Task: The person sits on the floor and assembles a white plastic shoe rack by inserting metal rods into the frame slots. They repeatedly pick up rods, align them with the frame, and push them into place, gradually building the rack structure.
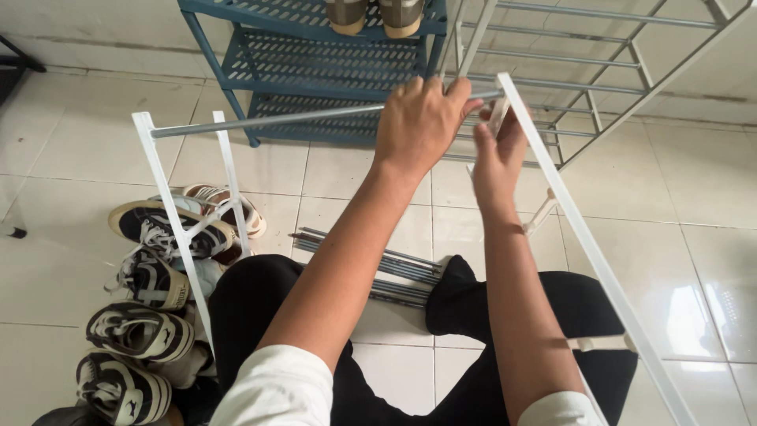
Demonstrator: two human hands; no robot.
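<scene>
we see the left hand [420, 122] clamped on a grey metal rod [268, 122]. the right hand [497, 154] grips the white side rail [587, 237] where they meet. spare rods [378, 268] lie on the floor.

— What carries it all?

— A glossy white tiled floor [694, 205].

— And what lies on it?

— A bundle of thin grey metal rods [371, 264] lies mid-floor. Black-and-white lace-up sneakers [146, 315] are heaped by the left edge. A blue perforated metal shoe rack [315, 71] stands at the far edge, beside a grey wire rack [583, 79].
</scene>
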